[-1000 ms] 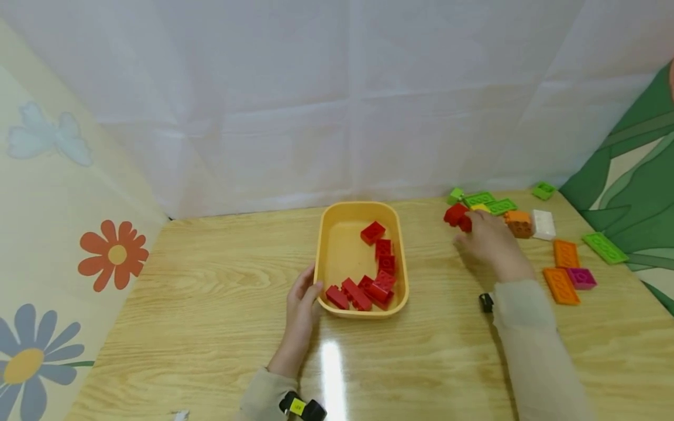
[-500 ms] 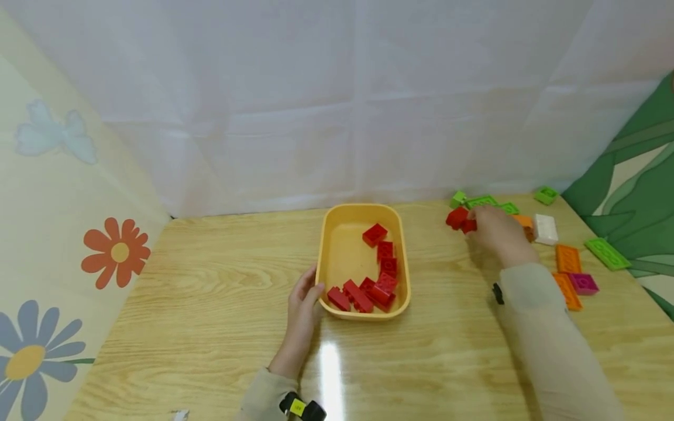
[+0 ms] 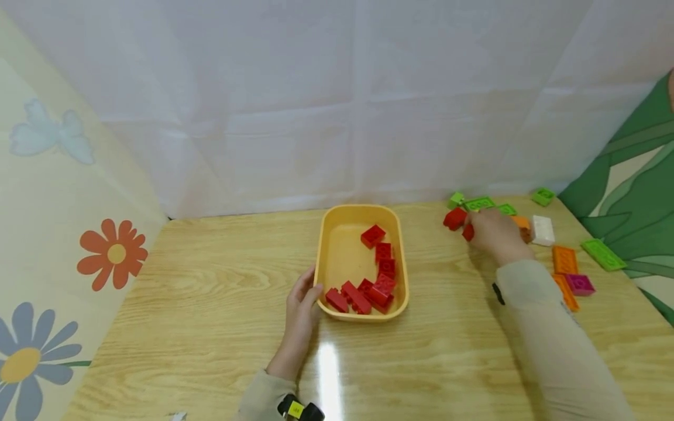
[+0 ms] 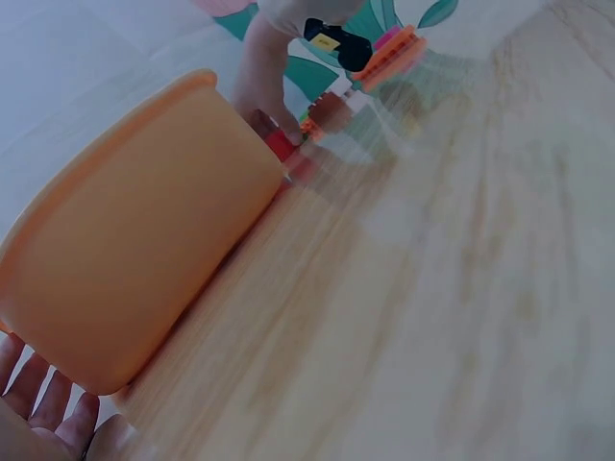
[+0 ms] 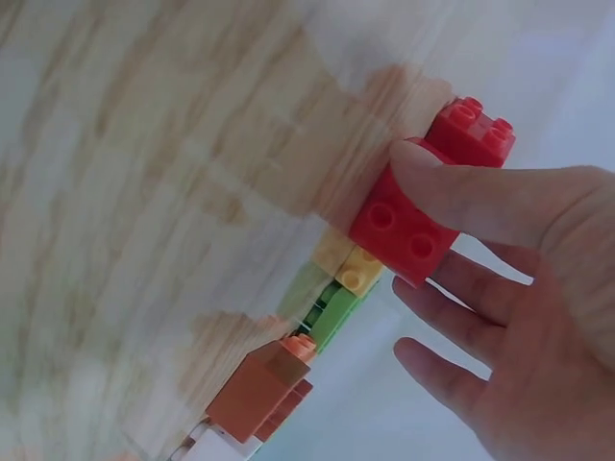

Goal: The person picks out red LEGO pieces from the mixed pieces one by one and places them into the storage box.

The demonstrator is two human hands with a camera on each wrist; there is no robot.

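Note:
In the head view, a yellow plastic bin [image 3: 344, 210] stands at mid-table with several red toy bricks [image 3: 356, 297] inside. My left hand [image 3: 301, 316] grips the bin's near left corner, thumb at the rim and fingers outside. At the right, my right hand [image 3: 495, 234] is among loose bricks. The right wrist view shows it pinching a red brick [image 5: 408, 226] between thumb and fingers. Another red brick [image 5: 476, 133] lies right beside that one; whether the two are joined I cannot tell. In the left wrist view the bin's outer wall [image 4: 144, 230] blocks sight of its contents.
Around the right hand lie green plates [image 3: 479, 203], a yellow brick [image 5: 357, 272], an orange-brown brick [image 5: 259, 389] and a white brick [image 3: 542, 230]. Orange plates [image 3: 565, 259], a magenta brick [image 3: 581, 285] and a green plate [image 3: 603, 254] lie farther right. A white cloth [image 3: 253, 146] hangs behind the table.
The right hand has shifted slightly right and turned, still at the red bricks; a gap now shows between the two red bricks. The left hand and bin stay put.

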